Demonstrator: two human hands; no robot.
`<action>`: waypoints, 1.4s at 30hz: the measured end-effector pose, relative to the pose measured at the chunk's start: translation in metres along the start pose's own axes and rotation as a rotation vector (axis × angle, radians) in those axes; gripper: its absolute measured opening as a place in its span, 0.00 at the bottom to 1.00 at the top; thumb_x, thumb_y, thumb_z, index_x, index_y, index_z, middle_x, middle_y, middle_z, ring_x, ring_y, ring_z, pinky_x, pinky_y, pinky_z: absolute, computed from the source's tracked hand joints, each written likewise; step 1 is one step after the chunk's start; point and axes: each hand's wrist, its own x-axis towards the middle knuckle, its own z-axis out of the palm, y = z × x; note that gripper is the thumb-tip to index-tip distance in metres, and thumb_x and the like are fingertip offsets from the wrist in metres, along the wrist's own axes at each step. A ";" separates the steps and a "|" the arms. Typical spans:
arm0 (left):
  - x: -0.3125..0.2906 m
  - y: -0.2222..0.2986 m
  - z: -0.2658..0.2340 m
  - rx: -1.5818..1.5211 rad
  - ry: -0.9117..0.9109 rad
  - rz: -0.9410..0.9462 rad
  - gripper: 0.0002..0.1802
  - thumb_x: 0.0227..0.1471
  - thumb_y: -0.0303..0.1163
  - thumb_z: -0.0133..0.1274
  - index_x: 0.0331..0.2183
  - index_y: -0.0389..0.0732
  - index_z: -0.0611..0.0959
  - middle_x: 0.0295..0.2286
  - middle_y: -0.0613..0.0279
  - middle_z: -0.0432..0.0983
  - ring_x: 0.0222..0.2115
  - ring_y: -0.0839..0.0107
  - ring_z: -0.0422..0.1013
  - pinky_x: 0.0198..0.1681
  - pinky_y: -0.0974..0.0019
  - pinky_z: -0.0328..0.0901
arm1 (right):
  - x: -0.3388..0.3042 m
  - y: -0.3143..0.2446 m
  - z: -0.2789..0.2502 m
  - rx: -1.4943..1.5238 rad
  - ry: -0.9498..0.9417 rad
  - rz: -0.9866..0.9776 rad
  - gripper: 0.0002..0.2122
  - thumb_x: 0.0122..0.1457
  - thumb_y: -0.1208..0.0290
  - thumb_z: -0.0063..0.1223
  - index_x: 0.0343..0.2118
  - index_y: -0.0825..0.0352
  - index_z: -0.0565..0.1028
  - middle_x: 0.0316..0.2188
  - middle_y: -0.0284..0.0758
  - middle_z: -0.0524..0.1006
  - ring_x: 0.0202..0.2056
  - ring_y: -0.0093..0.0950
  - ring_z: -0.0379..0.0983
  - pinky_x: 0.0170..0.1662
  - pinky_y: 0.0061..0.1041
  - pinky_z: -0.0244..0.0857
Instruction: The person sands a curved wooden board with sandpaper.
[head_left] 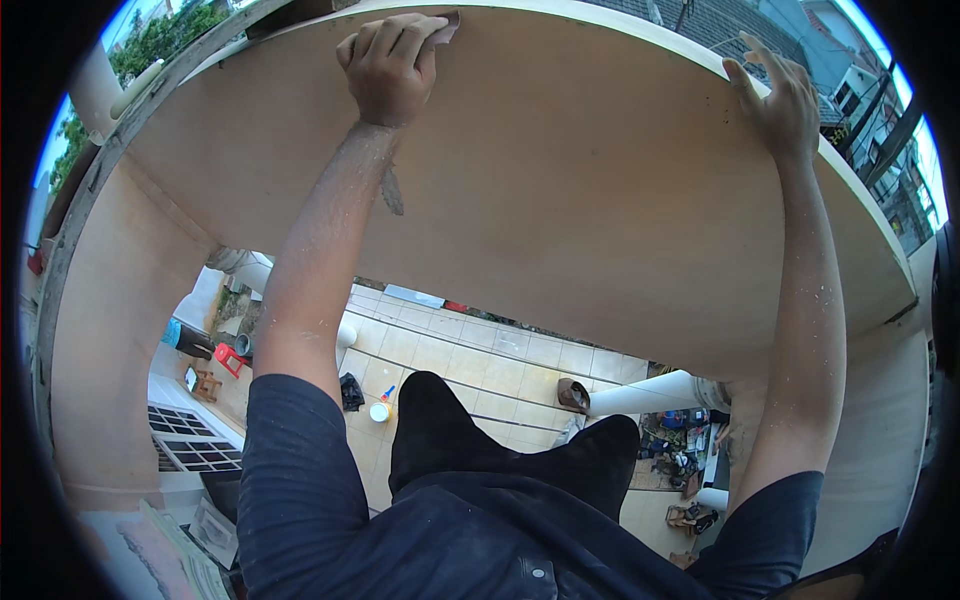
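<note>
My left hand [388, 62] is closed on a small, thin, brownish folded piece of sandpaper [447, 27]. It is at the top edge of a broad beige wall panel [560, 170]. A grey patch [392, 192] marks the panel beneath my left wrist. Farther right, my right hand [785, 98] lies at the panel's pale upper rim [690, 50], thumb and fingers apart, and nothing shows in its grip. Specks of pale dust dot both forearms.
Far below lies a tiled floor [470, 355] with a white tub [380, 411], a black bag [351, 392] and a red stool [229, 358]. A white column [650, 393] stands at right. Roofs [725, 25] and cables show beyond the rim.
</note>
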 end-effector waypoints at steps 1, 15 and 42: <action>-0.025 0.008 -0.002 -0.040 -0.026 -0.049 0.18 0.46 0.29 0.68 0.39 0.62 0.87 0.35 0.86 0.80 0.37 0.77 0.74 0.48 0.60 0.55 | 0.000 -0.001 0.000 0.004 -0.008 0.004 0.34 0.63 0.27 0.45 0.64 0.44 0.74 0.53 0.26 0.82 0.63 0.33 0.70 0.67 0.45 0.60; -0.062 0.027 -0.043 -0.192 -0.348 0.038 0.12 0.50 0.31 0.66 0.38 0.57 0.87 0.38 0.80 0.83 0.39 0.75 0.78 0.48 0.62 0.61 | 0.005 -0.005 -0.005 -0.011 0.003 -0.047 0.33 0.64 0.29 0.46 0.64 0.44 0.74 0.52 0.26 0.82 0.63 0.33 0.70 0.68 0.45 0.59; -0.019 0.004 -0.030 -0.049 -0.224 0.016 0.13 0.49 0.29 0.66 0.37 0.60 0.87 0.35 0.87 0.81 0.39 0.78 0.74 0.48 0.59 0.54 | 0.003 0.001 0.007 -0.009 -0.022 -0.015 0.34 0.60 0.24 0.44 0.57 0.45 0.80 0.56 0.29 0.81 0.64 0.32 0.70 0.65 0.51 0.66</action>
